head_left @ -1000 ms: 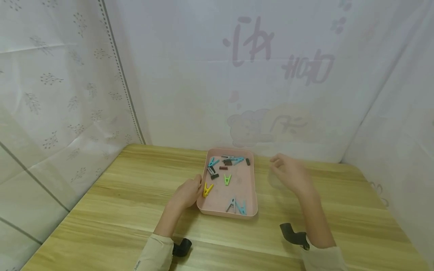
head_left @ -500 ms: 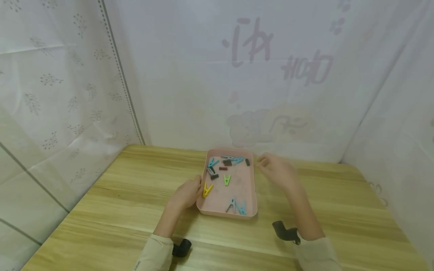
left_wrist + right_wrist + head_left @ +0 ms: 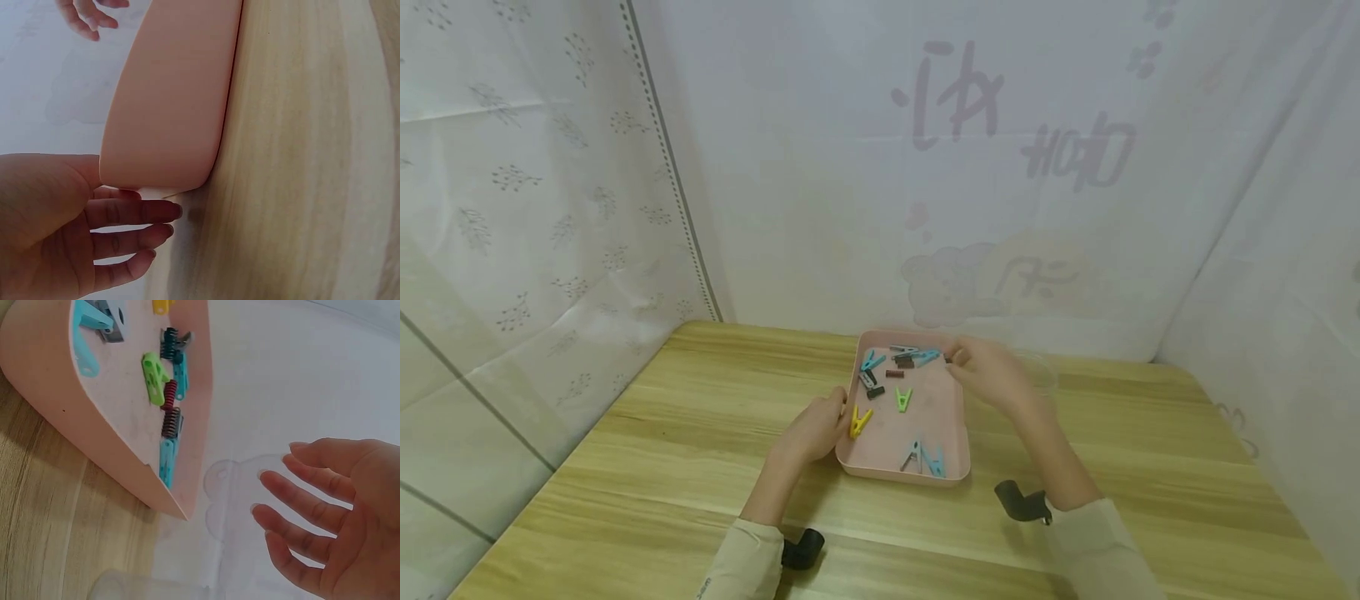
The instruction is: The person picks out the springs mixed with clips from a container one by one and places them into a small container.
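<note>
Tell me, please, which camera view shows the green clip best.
The right wrist view: the green clip looks largest there, inside the pink tray. The head view shows it smaller; the left wrist view shows the tray's outside, not the clip.

Soft, fairly dim, even light covers the pink tray (image 3: 925, 421) in the head view, and the table (image 3: 700, 425) around it takes a faint sheen. Behind the tray, the white curtain (image 3: 820, 167) looks greyish, its print washed out. The green clothespin (image 3: 904, 399) inside the tray lacks crisp detail. Shadow darkens the table along the tray's outer wall in the right wrist view; the clear container (image 3: 131, 586) beside the tray is faint.
</note>
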Demonstrator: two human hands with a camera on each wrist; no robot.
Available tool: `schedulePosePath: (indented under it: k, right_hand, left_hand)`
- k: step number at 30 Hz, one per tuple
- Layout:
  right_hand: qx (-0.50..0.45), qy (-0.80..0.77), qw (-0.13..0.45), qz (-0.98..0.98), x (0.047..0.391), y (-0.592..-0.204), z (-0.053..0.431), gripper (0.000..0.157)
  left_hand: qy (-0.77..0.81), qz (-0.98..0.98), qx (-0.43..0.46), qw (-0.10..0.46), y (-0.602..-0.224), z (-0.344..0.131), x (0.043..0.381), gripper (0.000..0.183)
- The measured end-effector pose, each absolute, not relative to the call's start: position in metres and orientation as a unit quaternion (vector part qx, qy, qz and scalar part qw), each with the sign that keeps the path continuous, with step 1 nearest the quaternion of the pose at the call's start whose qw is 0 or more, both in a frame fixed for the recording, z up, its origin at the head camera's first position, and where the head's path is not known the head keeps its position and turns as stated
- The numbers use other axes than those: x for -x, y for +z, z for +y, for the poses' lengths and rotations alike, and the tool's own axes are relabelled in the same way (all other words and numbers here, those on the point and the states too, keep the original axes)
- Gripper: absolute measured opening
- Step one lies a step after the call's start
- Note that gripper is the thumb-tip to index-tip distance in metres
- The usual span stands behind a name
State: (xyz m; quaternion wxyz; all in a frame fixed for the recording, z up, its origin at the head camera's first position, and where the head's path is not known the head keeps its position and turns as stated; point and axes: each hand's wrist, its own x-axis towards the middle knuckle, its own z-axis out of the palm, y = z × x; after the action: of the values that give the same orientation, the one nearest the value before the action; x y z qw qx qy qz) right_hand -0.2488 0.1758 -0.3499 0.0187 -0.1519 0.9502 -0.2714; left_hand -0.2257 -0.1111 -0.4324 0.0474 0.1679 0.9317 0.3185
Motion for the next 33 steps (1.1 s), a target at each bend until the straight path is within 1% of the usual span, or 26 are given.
schedulePosePath:
  k: [4,9,18,28,33]
  right_hand:
    - [0.159,-0.245,0.022,0.956,0.254,-0.351,0.171,0.029]
    - [0.165,-0.253,0.039,0.952,0.261,-0.354,0.167,0.032]
    - [0.195,-0.256,0.045,0.946,0.269,-0.359,0.156,0.028]
    - [0.207,-0.279,0.077,0.935,0.276,-0.363,0.148,0.028]
    - [0.214,-0.259,0.085,0.938,0.281,-0.364,0.142,0.025]
  left_hand:
    - [0.323,0.929,-0.171,0.051,-0.432,-0.112,0.225,0.015]
    - [0.329,0.926,-0.176,0.051,-0.433,-0.113,0.224,0.019]
    - [0.326,0.925,-0.188,0.045,-0.435,-0.113,0.225,0.006]
    - [0.332,0.923,-0.187,0.049,-0.434,-0.112,0.224,0.005]
    - [0.336,0.921,-0.191,0.056,-0.432,-0.112,0.222,0.006]
